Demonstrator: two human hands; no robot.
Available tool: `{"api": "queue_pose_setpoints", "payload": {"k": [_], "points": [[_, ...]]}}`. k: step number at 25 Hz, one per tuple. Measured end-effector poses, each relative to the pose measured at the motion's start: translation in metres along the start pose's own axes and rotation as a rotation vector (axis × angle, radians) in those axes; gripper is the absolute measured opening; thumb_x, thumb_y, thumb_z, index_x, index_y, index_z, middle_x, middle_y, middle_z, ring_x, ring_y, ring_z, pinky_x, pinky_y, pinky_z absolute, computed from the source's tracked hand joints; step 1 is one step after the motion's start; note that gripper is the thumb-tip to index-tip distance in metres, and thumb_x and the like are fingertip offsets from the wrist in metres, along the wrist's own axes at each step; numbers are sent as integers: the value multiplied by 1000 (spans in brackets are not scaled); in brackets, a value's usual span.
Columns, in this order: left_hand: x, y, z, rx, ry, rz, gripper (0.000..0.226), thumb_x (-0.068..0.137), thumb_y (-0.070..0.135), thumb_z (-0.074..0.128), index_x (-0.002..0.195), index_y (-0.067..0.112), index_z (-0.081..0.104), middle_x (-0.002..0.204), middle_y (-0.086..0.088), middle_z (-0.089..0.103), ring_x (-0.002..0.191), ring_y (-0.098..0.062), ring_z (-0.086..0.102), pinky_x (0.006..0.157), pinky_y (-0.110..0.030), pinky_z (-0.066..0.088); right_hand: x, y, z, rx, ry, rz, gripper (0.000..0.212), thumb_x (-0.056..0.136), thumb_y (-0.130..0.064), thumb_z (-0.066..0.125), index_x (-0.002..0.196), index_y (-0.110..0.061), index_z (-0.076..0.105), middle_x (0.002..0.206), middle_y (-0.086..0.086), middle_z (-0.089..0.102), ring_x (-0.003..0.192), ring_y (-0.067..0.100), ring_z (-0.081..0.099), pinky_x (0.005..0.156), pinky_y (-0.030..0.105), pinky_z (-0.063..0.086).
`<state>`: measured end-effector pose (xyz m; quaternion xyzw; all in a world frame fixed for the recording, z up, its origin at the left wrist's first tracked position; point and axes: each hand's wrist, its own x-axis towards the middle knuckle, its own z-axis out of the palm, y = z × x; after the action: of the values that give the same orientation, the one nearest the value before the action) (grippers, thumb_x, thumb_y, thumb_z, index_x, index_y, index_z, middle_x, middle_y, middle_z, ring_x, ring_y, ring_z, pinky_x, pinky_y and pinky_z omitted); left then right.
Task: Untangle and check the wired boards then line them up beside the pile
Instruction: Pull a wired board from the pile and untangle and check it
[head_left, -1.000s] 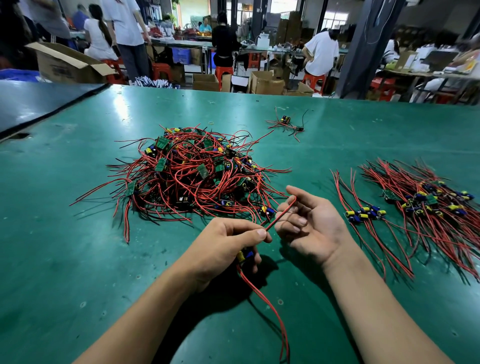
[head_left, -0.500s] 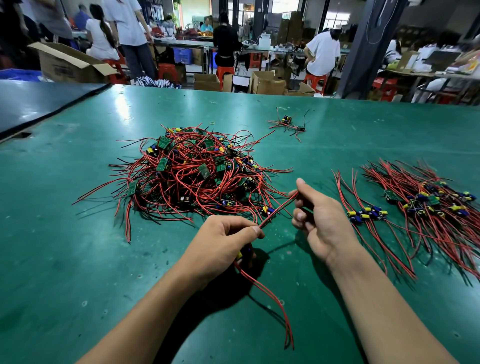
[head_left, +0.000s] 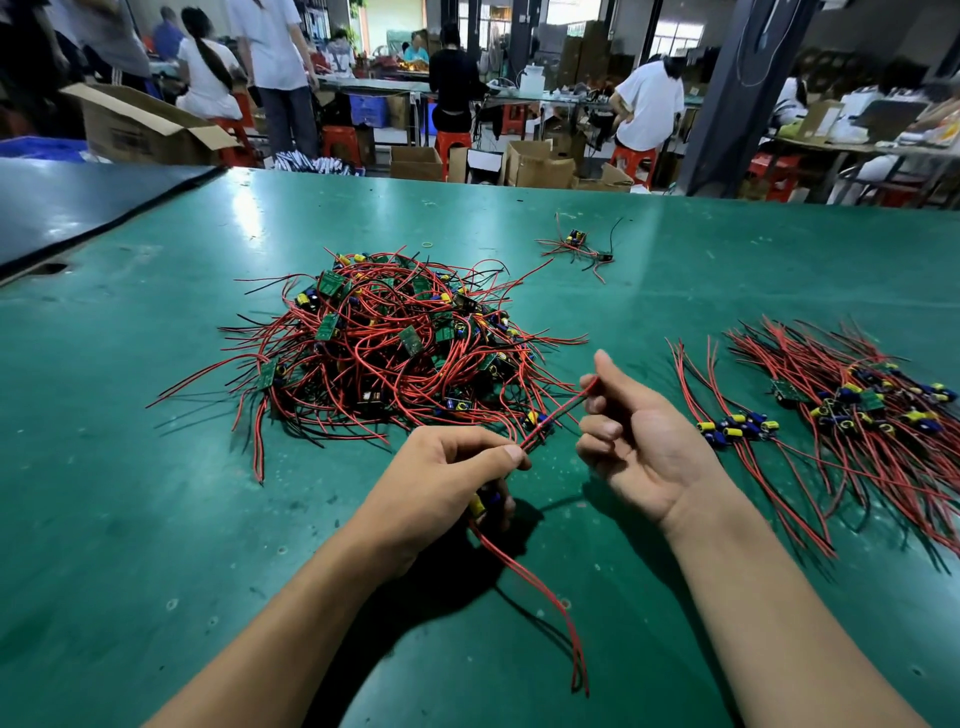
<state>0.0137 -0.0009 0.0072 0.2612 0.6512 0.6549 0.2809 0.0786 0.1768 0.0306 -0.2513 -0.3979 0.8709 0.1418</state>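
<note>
Head view: the left hand (head_left: 441, 483) grips a wired board (head_left: 477, 503) in its curled lower fingers, where a yellow and a blue component show, and pinches the board's red lead (head_left: 558, 412) between thumb and forefinger. The right hand (head_left: 639, 447), palm up with its fingers curled, pinches the far end of that lead between thumb and forefinger, so the lead runs taut from one hand to the other. Two more red leads (head_left: 545, 597) trail from under the left fingers toward the person. The tangled pile (head_left: 395, 348) lies just beyond the left fingertips. The lined-up boards (head_left: 737, 428) lie to the outer side of the right fingers, with a larger batch (head_left: 857, 405) beyond them. A stray board (head_left: 576, 244) lies well beyond both hands. Printing on the open cardboard box (head_left: 140, 130) is too blurred to read, and its contents are hidden. Blue crates (head_left: 369, 109) sit under a far bench and open cartons (head_left: 540, 163) stand on the floor, but what they hold cannot be told. The work surface is a worn green mat (head_left: 156, 493), with a dark mat (head_left: 78, 202) beside it. Seated and standing workers occupy the benches beyond.
</note>
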Motion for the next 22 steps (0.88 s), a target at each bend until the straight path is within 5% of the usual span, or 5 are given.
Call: {"api": "queue_pose_setpoints", "payload": {"k": [3, 10, 13, 16, 22], "points": [[0, 8, 0, -170, 44, 5, 14, 86, 18, 66, 82, 7, 74, 67, -17, 69, 53, -26, 64, 55, -28, 55, 4, 5, -1, -169, 45, -107, 59, 67, -69, 63, 84, -14, 73, 60, -7, 55, 41, 5, 41, 40, 17, 36], [2, 22, -5, -328, 244, 99, 12, 93, 19, 58, 92, 9, 64, 88, -17, 75, 73, -27, 72, 67, -39, 59, -9, 29, -1, -708, -308, -46, 29, 64, -34, 92, 84, -20, 77, 68, 3, 59, 49, 9, 45, 42, 20, 36], [4, 22, -6, -335, 332, 139, 10, 97, 17, 55, 94, 10, 61, 90, -13, 76, 75, -22, 72, 70, -37, 58, -14, 32, 8, -678, -458, 8, 29, 69, -43, 88, 78, -20, 73, 69, 0, 62, 47, 7, 49, 44, 18, 36], [5, 22, -6, -307, 370, 180, 9, 98, 14, 54, 93, 9, 60, 87, -9, 77, 74, -16, 72, 72, -28, 59, -15, 37, 20, -572, -397, -28, 41, 71, -60, 79, 74, -19, 73, 67, 2, 62, 42, 10, 50, 39, 18, 36], [5, 19, -6, -345, 290, 133, 9, 94, 4, 56, 93, 10, 62, 100, -13, 75, 94, -29, 71, 85, -43, 56, -14, 33, 22, -426, -347, -90, 38, 79, -43, 70, 83, -6, 67, 65, 6, 59, 42, 14, 49, 38, 20, 36]]}}
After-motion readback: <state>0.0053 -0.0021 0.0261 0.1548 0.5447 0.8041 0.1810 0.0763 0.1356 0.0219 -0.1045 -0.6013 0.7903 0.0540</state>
